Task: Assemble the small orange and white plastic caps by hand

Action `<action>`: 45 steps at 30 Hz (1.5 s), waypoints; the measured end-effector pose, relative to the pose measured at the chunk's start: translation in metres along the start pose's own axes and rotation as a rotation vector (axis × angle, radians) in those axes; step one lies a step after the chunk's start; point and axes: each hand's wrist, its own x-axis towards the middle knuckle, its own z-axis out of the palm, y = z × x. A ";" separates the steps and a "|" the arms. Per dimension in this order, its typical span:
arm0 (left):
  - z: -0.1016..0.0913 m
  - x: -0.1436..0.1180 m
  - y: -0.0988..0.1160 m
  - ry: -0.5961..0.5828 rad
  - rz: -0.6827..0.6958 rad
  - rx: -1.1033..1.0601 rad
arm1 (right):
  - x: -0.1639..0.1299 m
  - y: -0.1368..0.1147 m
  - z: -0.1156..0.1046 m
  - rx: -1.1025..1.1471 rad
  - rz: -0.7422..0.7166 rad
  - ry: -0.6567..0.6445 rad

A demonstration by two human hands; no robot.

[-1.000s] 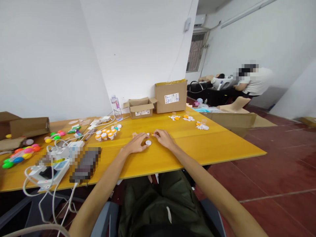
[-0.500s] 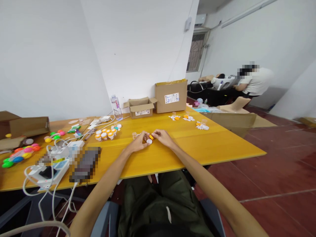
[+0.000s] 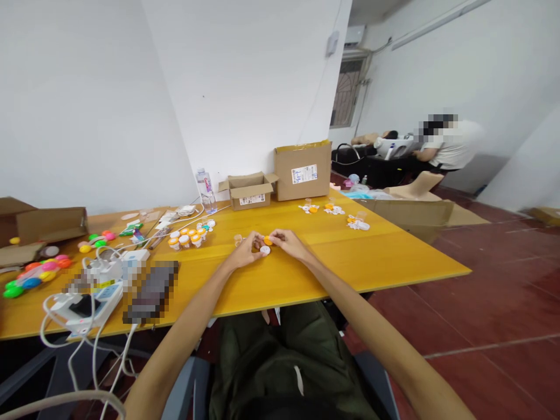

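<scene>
Your right hand [image 3: 287, 244] pinches the orange piece [image 3: 267, 240] by its edge, likely keeping its face free. Left hand [image 3: 246, 251] beside the white disc [image 3: 265, 250]: grip, can't tell.

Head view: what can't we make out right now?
All in the head view:
Orange piece: full outline partly covered by the right hand; details too small.
White disc by the left hand: gripped or only touched, too small to tell.
Small open box: floor hidden by its front wall.
Label on the large box: print too small.
Leftmost box: cut off by the left edge.
</scene>
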 end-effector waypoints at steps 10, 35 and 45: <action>0.001 0.003 -0.005 0.019 -0.060 -0.062 | 0.000 0.001 0.000 0.071 0.019 -0.025; 0.001 0.004 -0.005 0.014 -0.030 -0.129 | -0.002 -0.003 0.003 0.062 0.046 -0.006; 0.001 0.004 -0.004 0.017 -0.026 -0.148 | -0.004 -0.007 0.001 0.048 0.062 -0.014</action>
